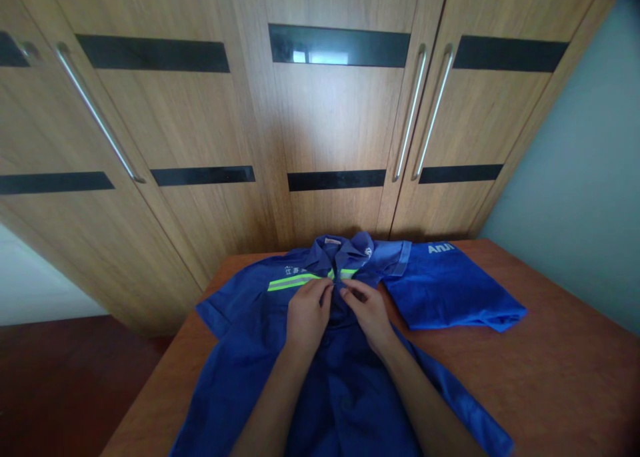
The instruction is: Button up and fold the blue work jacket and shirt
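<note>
A dark blue short-sleeved work shirt [250, 337] lies spread on the table, collar toward the cabinet, with yellow-green and grey reflective strips across its chest. My left hand [309, 310] pinches the left front edge just below the strip. Close beside it, my right hand [367, 310] pinches the opposite front edge, thumb and forefinger together. The two fingertips nearly meet at the shirt's front opening. Whatever small part lies between them is hidden by the fingers. Lower down the front, a button [345, 402] shows faintly.
A folded bright blue garment [450, 290] with white lettering lies to the right, partly under the shirt's sleeve. The reddish-brown table [565, 377] reaches back to a wooden cabinet [335, 117] with metal handles. A pale wall [585, 177] stands at the right.
</note>
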A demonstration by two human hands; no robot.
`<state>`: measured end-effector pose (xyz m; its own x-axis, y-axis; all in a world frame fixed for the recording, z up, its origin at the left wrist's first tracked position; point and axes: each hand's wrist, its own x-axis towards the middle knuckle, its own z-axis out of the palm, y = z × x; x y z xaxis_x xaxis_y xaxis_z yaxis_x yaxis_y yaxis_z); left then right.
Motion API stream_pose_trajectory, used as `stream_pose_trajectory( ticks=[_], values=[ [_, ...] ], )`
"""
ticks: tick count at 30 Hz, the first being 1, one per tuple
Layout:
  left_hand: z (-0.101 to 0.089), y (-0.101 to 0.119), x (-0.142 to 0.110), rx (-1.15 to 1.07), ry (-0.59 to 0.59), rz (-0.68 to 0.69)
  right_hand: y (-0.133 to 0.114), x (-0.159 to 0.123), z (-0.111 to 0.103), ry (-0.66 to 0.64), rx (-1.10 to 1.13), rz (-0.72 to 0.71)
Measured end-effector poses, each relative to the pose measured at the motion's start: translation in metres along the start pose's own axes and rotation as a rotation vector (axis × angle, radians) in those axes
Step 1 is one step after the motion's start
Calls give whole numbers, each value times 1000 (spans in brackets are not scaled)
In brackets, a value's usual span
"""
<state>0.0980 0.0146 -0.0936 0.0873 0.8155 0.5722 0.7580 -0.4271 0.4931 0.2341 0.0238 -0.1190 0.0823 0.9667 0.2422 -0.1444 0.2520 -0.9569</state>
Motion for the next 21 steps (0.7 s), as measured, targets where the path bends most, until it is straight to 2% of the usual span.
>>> stream_pose_trajectory(
  ticks=[3,6,12,14,17,21],
  values=[
    [1,0,0,-3,-21,-3,1,-1,1,-42,29,12],
    [3,1,0,-69,-17,-65,0,-1,1,-110,71,11],
    [3,5,2,-400,6,-260,-2,-2,3,-223,69,-52],
    [4,3,2,-449,17,-304,-3,-3,4,-239,37,-59],
    [9,0,2,-460,51,-356,-6,-4,5,-230,-16,-67],
    [13,-3,2,-542,53,-377,-8,-3,5,-152,-57,-91]
  ],
)
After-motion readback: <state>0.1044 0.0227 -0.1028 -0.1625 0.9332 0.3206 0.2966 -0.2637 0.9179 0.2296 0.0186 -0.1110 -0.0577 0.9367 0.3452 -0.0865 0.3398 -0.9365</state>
